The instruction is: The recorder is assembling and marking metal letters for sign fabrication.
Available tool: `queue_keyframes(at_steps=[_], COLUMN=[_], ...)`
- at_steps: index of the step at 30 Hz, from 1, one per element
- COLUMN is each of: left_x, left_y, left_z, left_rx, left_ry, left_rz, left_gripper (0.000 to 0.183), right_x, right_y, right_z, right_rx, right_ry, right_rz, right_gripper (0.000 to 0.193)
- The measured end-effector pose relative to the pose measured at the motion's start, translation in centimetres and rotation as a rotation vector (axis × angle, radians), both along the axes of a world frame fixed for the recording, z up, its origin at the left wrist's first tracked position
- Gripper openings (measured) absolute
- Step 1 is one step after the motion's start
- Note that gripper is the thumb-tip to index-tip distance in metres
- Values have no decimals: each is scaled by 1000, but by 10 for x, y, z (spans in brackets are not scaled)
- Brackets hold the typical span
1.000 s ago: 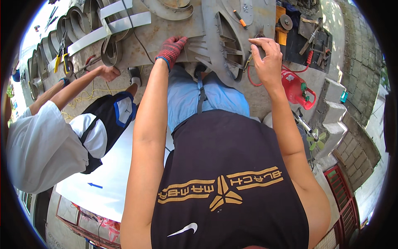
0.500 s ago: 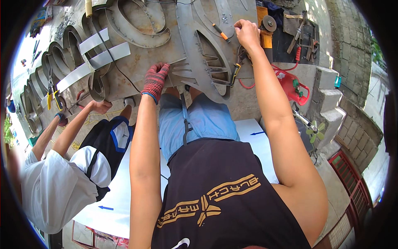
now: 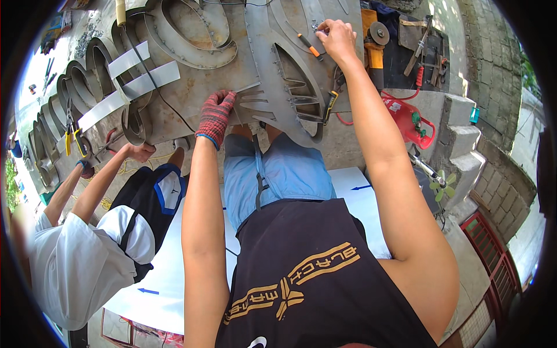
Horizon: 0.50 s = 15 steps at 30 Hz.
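Note:
My left hand (image 3: 216, 113), in a red and dark knit glove, is closed on a thin metal strip (image 3: 248, 86) whose far end points right over a flat metal cutout (image 3: 258, 105) with narrow prongs. My bare right hand (image 3: 339, 39) is at the far side of the table, fingertips drawn together at a small heap of tiny metal bits (image 3: 315, 25); what they pinch is too small to make out. Just left of that hand lies an orange and black screwdriver (image 3: 310, 46). Nearer me stands a curved metal letter form (image 3: 299, 87) with upright walls.
An angle grinder (image 3: 377, 46) lies right of my right hand, near a red gas tank (image 3: 409, 119). Large metal letter forms (image 3: 191, 55) and pale strips (image 3: 152, 79) cover the left side. A co-worker in a white shirt (image 3: 81, 261) works at my left. Pliers (image 3: 75, 133) lie near them.
My right hand has moved slightly left and away from me, onto the heap of tiny bits. My left hand stays nearly in place with the strip.

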State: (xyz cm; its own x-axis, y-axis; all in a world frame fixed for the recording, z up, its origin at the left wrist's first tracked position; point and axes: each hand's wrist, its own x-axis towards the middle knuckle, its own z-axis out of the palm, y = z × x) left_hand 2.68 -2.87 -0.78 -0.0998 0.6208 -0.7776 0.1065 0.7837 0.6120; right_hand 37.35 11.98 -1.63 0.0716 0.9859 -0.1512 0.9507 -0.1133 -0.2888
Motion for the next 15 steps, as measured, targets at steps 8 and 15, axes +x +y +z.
queue_keyframes(at_steps=[8,15], left_x=[-1,-2], left_y=[0,0], left_z=[3,-8], left_rx=[-1,33], left_ry=[12,24], left_rz=[0,-40], left_gripper=[38,41], right_x=[2,-28], right_y=[0,-41], right_z=[-6,44], right_rx=[22,291], right_ry=[-47,221], right_rz=[37,138], right_gripper=[16,18])
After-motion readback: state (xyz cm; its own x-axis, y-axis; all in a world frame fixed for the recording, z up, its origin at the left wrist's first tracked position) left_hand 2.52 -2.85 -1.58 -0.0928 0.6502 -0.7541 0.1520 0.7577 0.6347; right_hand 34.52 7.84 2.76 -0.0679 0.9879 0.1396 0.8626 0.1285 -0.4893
